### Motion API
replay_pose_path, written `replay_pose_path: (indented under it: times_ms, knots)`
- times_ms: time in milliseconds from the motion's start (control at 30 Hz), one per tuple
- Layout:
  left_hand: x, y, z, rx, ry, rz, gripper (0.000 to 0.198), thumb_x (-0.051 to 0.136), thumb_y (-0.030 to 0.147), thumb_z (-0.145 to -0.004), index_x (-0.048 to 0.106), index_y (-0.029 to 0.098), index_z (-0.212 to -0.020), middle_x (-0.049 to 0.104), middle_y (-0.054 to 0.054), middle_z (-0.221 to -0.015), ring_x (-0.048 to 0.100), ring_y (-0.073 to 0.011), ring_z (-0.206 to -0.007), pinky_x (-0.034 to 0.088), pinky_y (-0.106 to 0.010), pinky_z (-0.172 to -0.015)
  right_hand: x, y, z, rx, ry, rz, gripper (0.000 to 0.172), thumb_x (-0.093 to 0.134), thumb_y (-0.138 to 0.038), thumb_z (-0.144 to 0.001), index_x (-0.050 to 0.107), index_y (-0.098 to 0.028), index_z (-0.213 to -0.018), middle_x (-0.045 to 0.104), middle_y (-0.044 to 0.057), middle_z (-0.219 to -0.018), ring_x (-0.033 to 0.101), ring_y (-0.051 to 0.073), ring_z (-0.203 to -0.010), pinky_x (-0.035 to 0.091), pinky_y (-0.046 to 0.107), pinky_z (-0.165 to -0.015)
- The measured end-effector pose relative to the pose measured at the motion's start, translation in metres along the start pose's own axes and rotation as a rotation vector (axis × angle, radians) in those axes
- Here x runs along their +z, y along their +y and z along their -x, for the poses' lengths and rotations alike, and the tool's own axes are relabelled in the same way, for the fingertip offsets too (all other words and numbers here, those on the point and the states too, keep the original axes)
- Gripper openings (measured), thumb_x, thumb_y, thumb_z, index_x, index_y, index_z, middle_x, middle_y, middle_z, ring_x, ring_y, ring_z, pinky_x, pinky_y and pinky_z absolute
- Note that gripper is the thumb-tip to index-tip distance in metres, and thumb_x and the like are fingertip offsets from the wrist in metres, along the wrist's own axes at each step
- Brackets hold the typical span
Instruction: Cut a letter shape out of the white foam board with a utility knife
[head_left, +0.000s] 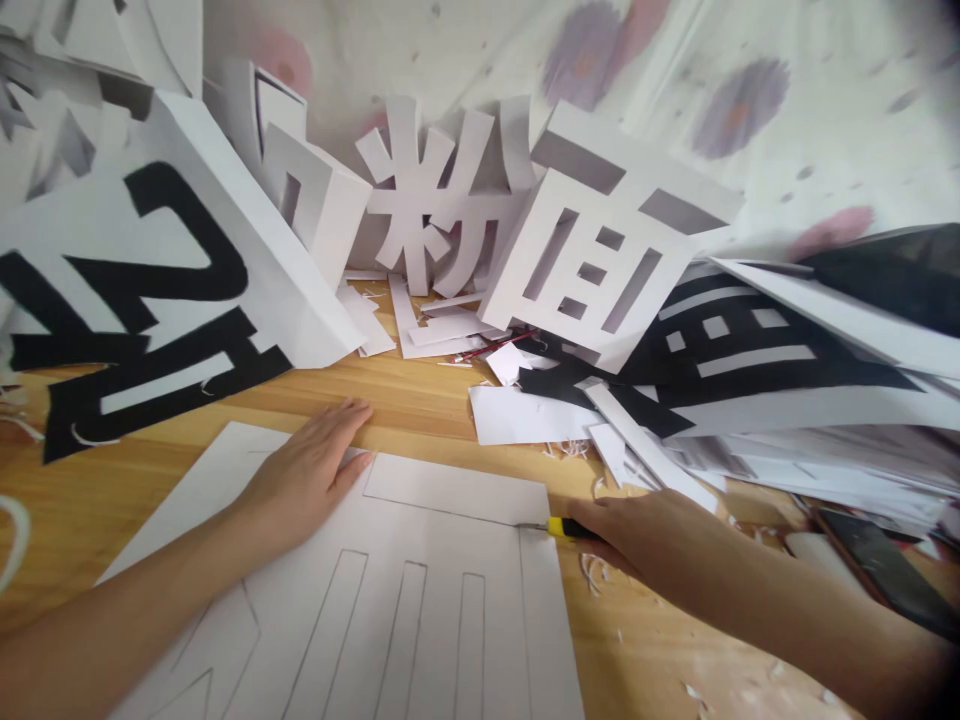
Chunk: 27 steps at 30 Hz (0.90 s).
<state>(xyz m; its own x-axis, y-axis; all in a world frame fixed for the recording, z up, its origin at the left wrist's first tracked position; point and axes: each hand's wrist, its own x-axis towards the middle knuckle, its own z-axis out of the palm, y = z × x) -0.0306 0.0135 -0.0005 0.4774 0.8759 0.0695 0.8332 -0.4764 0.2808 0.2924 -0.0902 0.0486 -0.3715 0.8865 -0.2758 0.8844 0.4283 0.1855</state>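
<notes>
White paperboard [300, 600] lies beneath the outstretched left hand [311, 478]; the right hand [634, 530] clasps a yellow-and-black cutter [556, 527], its blade [532, 526] over the paperboard.

The sheet [382, 590] is matt paper, the table [420, 405] smooth wood.
</notes>
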Motion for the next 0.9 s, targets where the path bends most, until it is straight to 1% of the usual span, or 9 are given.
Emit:
replay_pose_path:
  times_ms: [167,267,400,533,633,667,700,800,900]
  knots:
    - [0.003,-0.001,0.000,0.016,0.020,-0.002,0.052,0.028,0.042,-0.089,0.036,0.012,-0.131,0.036,-0.010,-0.141,0.025,-0.0225,-0.132,0.027,-0.042,-0.106,0.002,-0.002,0.001,0.003,0.003,-0.037,0.006,0.045,-0.026,-0.087,0.049,-0.024,-0.091,0.055,-0.005,-0.053,0.057,0.015,-0.042,0.011,0.024,-0.040]
    - [0.005,-0.002,-0.001,0.030,0.044,-0.003,0.051,0.027,0.041,-0.089,0.036,0.013,-0.131,0.037,-0.010,-0.140,0.026,-0.0226,-0.132,0.026,-0.042,-0.106,-0.003,-0.002,0.000,0.020,-0.027,-0.082,0.007,0.044,-0.025,-0.087,0.050,-0.025,-0.092,0.058,-0.004,-0.056,0.058,0.017,-0.046,0.016,0.024,-0.041]
    - [0.006,-0.001,-0.002,0.042,0.039,-0.007,0.050,0.028,0.038,-0.089,0.038,0.010,-0.130,0.037,-0.012,-0.140,0.026,-0.0228,-0.132,0.025,-0.042,-0.107,-0.013,0.008,0.006,0.000,-0.095,-0.329,0.014,0.039,-0.030,-0.091,0.051,-0.025,-0.086,0.062,-0.003,-0.068,0.060,0.016,-0.059,0.031,0.023,-0.049]
    - [0.006,0.001,-0.002,0.058,0.033,0.018,0.049,0.029,0.034,-0.089,0.038,0.007,-0.129,0.037,-0.014,-0.139,0.026,-0.0222,-0.131,0.023,-0.041,-0.108,-0.014,0.010,0.012,0.098,-0.067,-0.414,0.014,0.040,-0.029,-0.090,0.050,-0.023,-0.083,0.064,0.000,-0.072,0.060,0.016,-0.063,0.034,0.023,-0.052]
    - [0.006,0.001,-0.002,0.062,0.049,0.051,0.048,0.030,0.034,-0.089,0.039,0.009,-0.128,0.039,-0.014,-0.138,0.027,-0.0229,-0.131,0.024,-0.042,-0.107,-0.014,-0.011,0.000,0.114,-0.027,-0.372,0.013,0.040,-0.030,-0.090,0.049,-0.024,-0.084,0.063,0.000,-0.070,0.060,0.017,-0.062,0.032,0.024,-0.051]
    - [0.006,0.001,-0.002,0.062,0.054,0.060,0.048,0.030,0.034,-0.089,0.039,0.009,-0.128,0.039,-0.014,-0.138,0.028,-0.0231,-0.131,0.025,-0.043,-0.107,-0.015,-0.022,-0.007,0.115,-0.002,-0.331,0.016,0.040,-0.032,-0.090,0.048,-0.023,-0.080,0.062,-0.001,-0.065,0.060,0.018,-0.058,0.029,0.024,-0.048]
    - [0.006,0.001,-0.002,0.064,0.057,0.067,0.048,0.030,0.034,-0.089,0.039,0.009,-0.128,0.039,-0.014,-0.138,0.028,-0.0232,-0.131,0.025,-0.043,-0.107,-0.018,-0.034,-0.016,0.121,0.015,-0.289,0.019,0.039,-0.032,-0.090,0.046,-0.022,-0.076,0.061,-0.001,-0.062,0.059,0.017,-0.054,0.026,0.025,-0.046]
    - [0.006,0.001,-0.001,0.067,0.064,0.075,0.048,0.029,0.034,-0.089,0.040,0.009,-0.128,0.038,-0.015,-0.138,0.028,-0.0239,-0.130,0.026,-0.044,-0.106,-0.031,-0.066,-0.046,0.063,0.073,-0.253,0.015,0.040,-0.029,-0.089,0.044,-0.022,-0.076,0.063,-0.001,-0.062,0.059,0.017,-0.052,0.021,0.025,-0.044]
    - [0.004,0.003,-0.001,0.062,0.060,0.063,0.048,0.030,0.033,-0.089,0.041,0.007,-0.127,0.037,-0.016,-0.138,0.029,-0.0243,-0.130,0.026,-0.044,-0.106,-0.043,-0.087,-0.071,0.044,0.100,-0.195,0.014,0.042,-0.028,-0.088,0.044,-0.022,-0.075,0.062,-0.002,-0.060,0.057,0.016,-0.048,0.016,0.025,-0.043]
